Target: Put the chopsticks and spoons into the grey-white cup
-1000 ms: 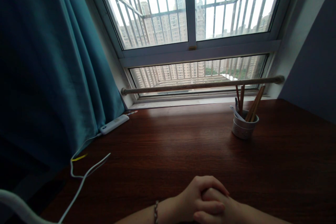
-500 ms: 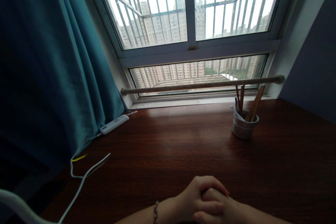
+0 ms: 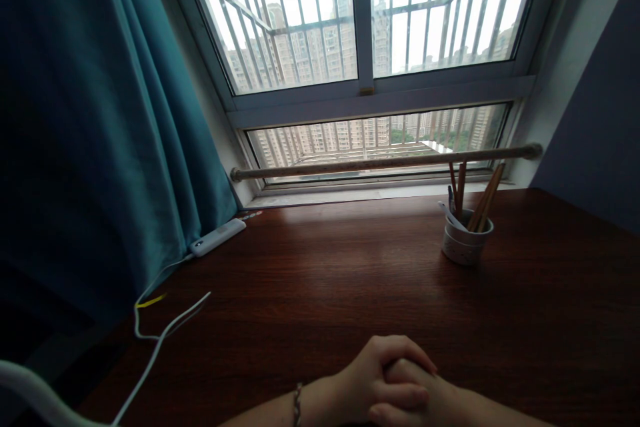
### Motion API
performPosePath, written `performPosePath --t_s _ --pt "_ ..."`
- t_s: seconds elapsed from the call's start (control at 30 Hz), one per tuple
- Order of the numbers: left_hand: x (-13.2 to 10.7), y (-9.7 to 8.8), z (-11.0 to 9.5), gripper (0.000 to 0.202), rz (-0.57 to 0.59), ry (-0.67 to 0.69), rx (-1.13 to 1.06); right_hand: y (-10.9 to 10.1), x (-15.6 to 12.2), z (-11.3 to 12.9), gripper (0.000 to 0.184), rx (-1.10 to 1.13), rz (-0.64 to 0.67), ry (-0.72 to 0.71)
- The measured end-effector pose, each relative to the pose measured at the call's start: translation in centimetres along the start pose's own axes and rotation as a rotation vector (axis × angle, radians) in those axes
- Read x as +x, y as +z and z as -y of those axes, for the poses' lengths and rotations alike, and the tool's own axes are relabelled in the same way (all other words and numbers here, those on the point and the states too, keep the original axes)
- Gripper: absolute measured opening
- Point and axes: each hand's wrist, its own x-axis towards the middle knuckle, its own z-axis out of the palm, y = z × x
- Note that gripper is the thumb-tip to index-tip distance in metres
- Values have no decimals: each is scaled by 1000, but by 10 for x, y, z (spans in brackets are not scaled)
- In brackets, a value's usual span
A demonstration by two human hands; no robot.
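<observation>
My two hands rest together on the dark wooden desk at its near edge, low in the head view. My left hand, with a thin bracelet at its wrist, is curled over my right hand. The fingers of both are closed and clasped, and nothing shows inside them. Nearest to them is only bare desk wood.
A white cup of pencils and a pen stands at the back right of the desk. At the back left a white power strip lies by the teal curtain, its white cable trailing forward. A rod spans the barred window behind.
</observation>
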Motion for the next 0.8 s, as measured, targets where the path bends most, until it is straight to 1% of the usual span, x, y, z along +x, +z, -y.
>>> performPosePath --t_s 0.17,0.23,0.4,0.53,0.67,0.8 --pt "0 -1 -1 38 -2 31 -4 0 -1 -1 43 24 30 57" --pt "1 -1 -1 38 3 40 -13 1 -1 1 39 -2 45 61" --pt "1 -1 -3 37 -4 30 5 -3 -1 13 47 -29 44 95" --pt "0 -1 -3 37 -2 16 4 -8 -2 24 45 -15 54 162" --pt "-1 0 -1 37 -5 3 12 -11 -2 31 45 -13 86 143" --pt "-1 -1 -2 37 -3 14 9 -9 -1 26 46 -15 34 102"
